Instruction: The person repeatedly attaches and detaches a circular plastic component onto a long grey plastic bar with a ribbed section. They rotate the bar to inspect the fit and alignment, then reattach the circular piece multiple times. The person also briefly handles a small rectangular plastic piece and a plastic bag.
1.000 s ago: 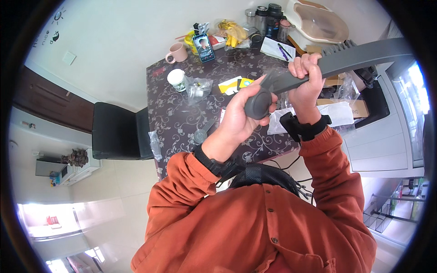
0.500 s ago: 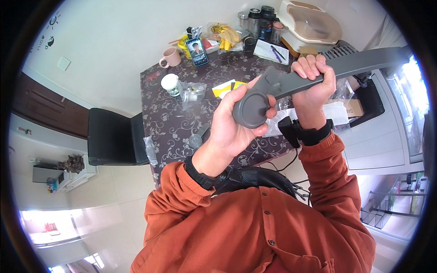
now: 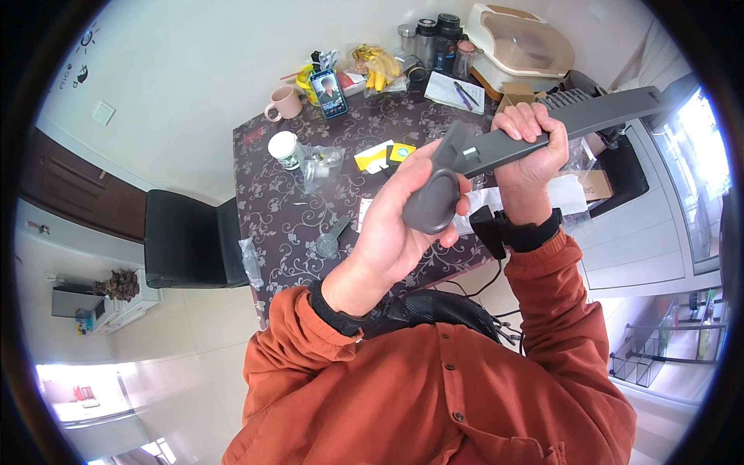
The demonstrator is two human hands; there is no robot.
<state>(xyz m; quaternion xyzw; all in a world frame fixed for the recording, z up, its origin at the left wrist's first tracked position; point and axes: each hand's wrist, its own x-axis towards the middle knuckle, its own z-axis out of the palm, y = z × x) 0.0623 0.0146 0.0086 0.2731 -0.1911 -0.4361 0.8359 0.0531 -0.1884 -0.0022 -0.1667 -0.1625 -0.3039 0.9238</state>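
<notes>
Head view: the left hand (image 3: 399,221) clamps its fingers around a round knob (image 3: 434,203); the right hand's (image 3: 535,149) wrap the grey bar (image 3: 601,120), held slantwise above the bench (image 3: 291,221). A firm right grip should steady the bar's length.

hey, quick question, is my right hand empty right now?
No, your right hand is closed around the long dark grey bar, with its fingers curled over the upper edge.
</notes>
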